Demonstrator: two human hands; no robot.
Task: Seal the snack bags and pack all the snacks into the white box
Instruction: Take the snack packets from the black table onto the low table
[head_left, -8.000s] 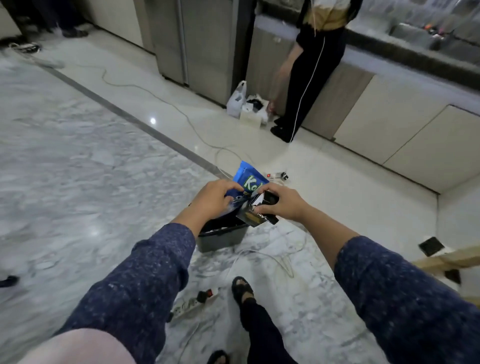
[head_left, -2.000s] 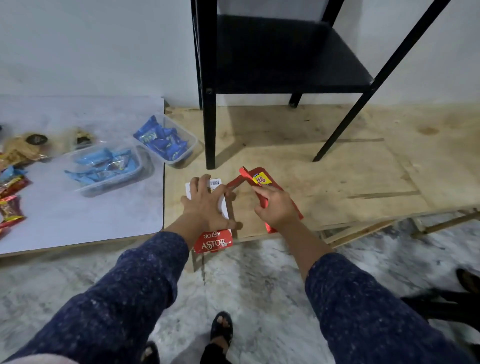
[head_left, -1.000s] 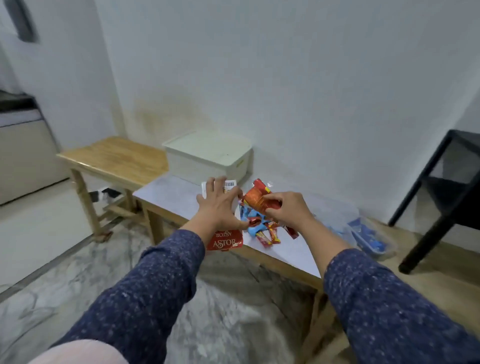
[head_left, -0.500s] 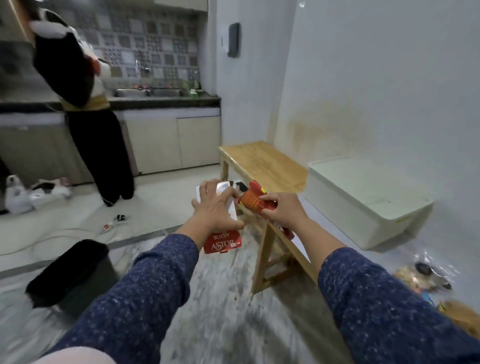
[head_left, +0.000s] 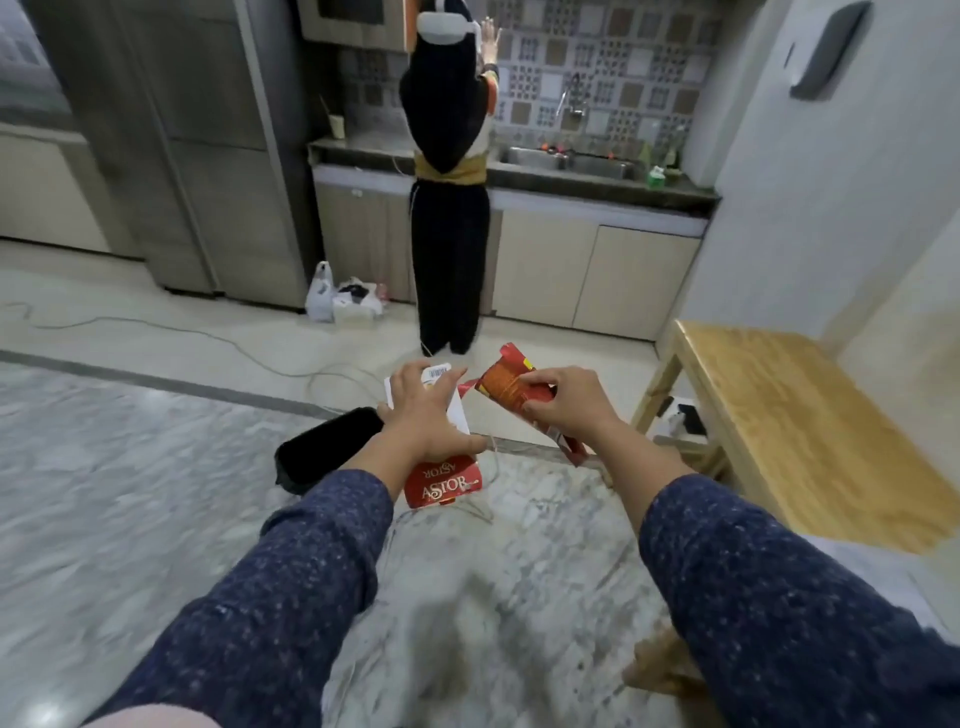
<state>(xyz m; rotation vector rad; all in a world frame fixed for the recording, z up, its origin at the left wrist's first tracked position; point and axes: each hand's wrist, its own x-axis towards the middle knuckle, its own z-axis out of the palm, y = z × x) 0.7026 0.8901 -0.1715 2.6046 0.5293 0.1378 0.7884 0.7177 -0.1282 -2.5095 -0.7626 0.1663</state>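
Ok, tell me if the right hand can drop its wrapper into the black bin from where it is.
Probably yes. The black bin stands open on the floor just beyond the left hand, which holds the Astor box. The right hand, gripping the red wrapper, would have to cross over that hand.

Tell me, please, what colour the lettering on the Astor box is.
White, on a red panel of the Astor box, held by the left hand; the head view shows it.

Grey-veined marble floor (head_left: 130, 493) gives way to pale tiles near the kitchen counter (head_left: 597, 179), which carries a steel sink (head_left: 566, 158) under a patterned tile wall (head_left: 613, 67). A wooden bench (head_left: 810, 415) stands beside the white wall (head_left: 841, 171), and a tall grey cabinet (head_left: 208, 156) rises at the counter's left end.
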